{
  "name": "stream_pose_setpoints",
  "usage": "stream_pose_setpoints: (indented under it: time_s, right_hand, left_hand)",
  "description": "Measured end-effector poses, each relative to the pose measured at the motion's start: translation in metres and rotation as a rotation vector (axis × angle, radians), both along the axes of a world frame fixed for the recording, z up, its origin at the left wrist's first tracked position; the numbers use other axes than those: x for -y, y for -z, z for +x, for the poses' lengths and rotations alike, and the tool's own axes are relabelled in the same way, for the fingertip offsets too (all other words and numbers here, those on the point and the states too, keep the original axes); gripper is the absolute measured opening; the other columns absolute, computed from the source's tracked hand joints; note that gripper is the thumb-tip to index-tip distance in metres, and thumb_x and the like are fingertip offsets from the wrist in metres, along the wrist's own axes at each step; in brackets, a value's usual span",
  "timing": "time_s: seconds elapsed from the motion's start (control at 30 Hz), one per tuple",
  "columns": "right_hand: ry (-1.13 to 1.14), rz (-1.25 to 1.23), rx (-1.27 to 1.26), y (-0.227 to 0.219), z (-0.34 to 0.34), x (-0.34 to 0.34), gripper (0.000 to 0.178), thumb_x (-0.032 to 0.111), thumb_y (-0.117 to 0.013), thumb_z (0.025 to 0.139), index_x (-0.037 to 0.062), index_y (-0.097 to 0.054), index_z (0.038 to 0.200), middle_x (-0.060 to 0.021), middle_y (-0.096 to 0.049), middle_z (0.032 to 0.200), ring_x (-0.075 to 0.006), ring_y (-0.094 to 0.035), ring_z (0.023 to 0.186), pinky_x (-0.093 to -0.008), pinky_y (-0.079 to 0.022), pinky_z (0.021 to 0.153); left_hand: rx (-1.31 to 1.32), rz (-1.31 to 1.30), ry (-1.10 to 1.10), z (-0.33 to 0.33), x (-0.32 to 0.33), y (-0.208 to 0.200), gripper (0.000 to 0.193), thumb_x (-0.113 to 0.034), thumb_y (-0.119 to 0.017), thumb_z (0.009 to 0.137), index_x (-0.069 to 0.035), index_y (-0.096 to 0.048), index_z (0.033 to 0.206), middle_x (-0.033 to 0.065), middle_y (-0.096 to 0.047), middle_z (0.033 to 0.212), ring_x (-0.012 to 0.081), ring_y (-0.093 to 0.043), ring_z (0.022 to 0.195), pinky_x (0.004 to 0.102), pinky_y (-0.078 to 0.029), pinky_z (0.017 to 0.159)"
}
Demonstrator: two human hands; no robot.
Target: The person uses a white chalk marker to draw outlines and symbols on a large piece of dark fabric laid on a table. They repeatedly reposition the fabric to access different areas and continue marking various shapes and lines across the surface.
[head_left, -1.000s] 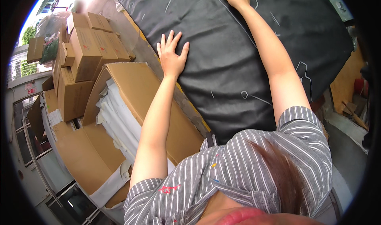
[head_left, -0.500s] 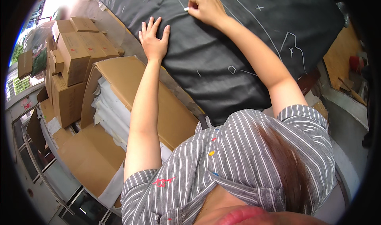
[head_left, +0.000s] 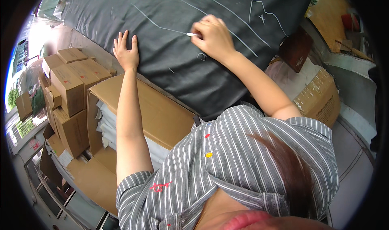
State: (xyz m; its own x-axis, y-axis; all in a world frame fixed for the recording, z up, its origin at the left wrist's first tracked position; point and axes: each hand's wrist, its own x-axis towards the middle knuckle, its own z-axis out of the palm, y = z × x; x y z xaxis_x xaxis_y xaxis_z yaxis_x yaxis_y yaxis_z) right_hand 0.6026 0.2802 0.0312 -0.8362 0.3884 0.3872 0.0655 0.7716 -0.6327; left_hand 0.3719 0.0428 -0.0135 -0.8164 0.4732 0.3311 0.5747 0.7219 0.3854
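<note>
Two arms outstretched: left hand (head_left: 126, 53) flat, fingers spread, on dark fabric (head_left: 170, 35); right hand (head_left: 213, 37) pinching white chalk (head_left: 192, 34).

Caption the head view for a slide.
Right hand draws with white chalk on dark fabric; left hand presses it flat.

Your work table (head_left: 106, 59) shows only as a pale edge strip; dark grey fabric (head_left: 170, 39) lies spread flat across it, marked with white chalk lines (head_left: 227, 23); its near edge overhangs.
</note>
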Motion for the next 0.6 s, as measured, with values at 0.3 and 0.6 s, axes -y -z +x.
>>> stream_pose_setpoints:
  time_s: [0.3,0.6]
  right_hand:
    - [0.209,-0.204,0.220,-0.046,0.173,-0.029,0.007,0.007,-0.070,0.073,0.0041,-0.064,0.076,-0.0057,-0.054,0.069,-0.0255,-0.056,0.082,-0.0371,-0.046,0.072]
    - [0.042,-0.810,0.036,-0.048,0.120,-0.020,0.010,0.008,-0.072,0.092,-0.0004,-0.069,0.096,-0.0015,-0.070,0.090,-0.0067,-0.063,0.081,-0.0229,-0.050,0.076]
  left_hand:
    - [-0.017,0.019,-0.027,0.003,0.001,0.000,0.049,-0.047,-0.064,0.094,-0.022,-0.063,0.136,0.0093,-0.050,0.152,0.0347,-0.036,0.146,0.0507,-0.021,0.121]
    - [-0.035,0.029,-0.059,0.000,-0.003,0.004,0.049,-0.047,-0.065,0.092,-0.022,-0.065,0.134,0.0083,-0.052,0.150,0.0338,-0.039,0.144,0.0507,-0.023,0.120]
